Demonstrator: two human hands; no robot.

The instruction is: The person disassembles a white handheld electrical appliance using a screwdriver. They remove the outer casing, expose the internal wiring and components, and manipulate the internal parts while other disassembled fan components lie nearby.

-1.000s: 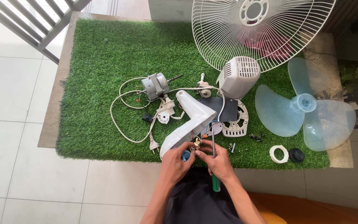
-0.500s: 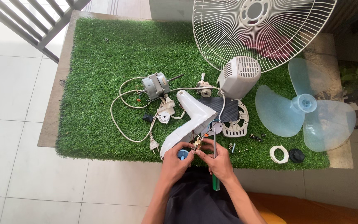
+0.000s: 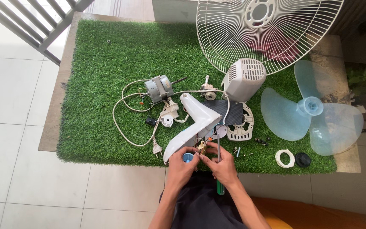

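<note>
Fingers of both hands pinch a small switch part at the white fan neck; screws and blades lie nearby.

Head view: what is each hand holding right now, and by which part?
Right hand holds a screwdriver mid-shaft. Left hand grips the white fan housing at its near end, by a blue knob.

Green turf mat, white fan housing, translucent blue blades.
</note>
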